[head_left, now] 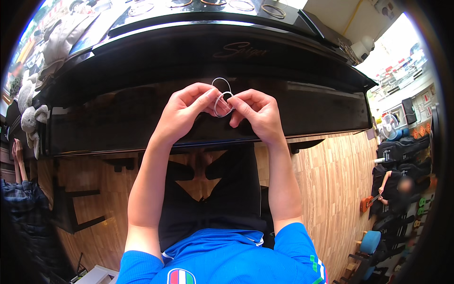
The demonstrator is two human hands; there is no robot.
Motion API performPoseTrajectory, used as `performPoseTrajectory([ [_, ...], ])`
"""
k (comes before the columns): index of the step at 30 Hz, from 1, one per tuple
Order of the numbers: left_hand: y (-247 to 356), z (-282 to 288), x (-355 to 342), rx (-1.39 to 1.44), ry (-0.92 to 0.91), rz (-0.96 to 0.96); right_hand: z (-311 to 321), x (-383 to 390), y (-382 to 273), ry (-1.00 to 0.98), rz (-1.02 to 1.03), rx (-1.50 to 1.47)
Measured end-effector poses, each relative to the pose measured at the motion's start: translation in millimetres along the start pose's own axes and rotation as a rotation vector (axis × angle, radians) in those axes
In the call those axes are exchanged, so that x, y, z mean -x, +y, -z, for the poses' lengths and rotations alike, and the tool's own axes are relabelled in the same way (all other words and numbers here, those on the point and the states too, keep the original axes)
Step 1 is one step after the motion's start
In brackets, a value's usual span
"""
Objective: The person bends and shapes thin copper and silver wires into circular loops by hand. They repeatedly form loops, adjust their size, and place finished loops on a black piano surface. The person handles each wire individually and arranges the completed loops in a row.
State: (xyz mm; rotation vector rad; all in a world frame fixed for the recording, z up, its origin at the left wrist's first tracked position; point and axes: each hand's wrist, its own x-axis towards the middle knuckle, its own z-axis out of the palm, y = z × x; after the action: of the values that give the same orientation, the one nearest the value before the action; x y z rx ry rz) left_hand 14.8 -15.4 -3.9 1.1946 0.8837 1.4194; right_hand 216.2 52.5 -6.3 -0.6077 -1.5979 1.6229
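Note:
Above the front of a black upright piano, my two hands hold a thin whitish coiled string between them. My left hand pinches its loops between thumb and fingers. From the other side my right hand grips the coil with thumb and forefinger, the two hands' fingertips close together. One loose loop arcs up above the fingertips. Where the string's ends lie I cannot make out.
Several coiled strings lie along the piano's top. A grey plush toy hangs at its left end. At far left are another person's hands; at far right, a seated person holds a small orange-brown guitar-like instrument near a blue stool.

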Motion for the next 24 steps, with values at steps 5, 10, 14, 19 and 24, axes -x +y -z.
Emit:
performPoseTrajectory([
  [5,3.2,-1.9,2.6,0.003,-0.032,-0.01,-1.6,0.4,0.2,0.019,0.017,-0.017],
  [10,4.9,-5.4,4.8,0.028,-0.024,-0.043,-1.3,0.0,3.8,0.027,0.045,-0.007],
  [14,4.1,0.6,6.5,-0.017,0.034,-0.03,-3.6,3.5,-5.6,0.009,-0.039,0.041],
  [19,1.7,-2.8,4.3,0.013,0.096,-0.078,-5.6,4.2,-6.0,-0.018,-0.028,0.075],
  [24,5.8,-0.4,5.6,-0.019,0.077,-0.048,-1.6,2.6,-2.7,0.0,-0.014,0.054],
])
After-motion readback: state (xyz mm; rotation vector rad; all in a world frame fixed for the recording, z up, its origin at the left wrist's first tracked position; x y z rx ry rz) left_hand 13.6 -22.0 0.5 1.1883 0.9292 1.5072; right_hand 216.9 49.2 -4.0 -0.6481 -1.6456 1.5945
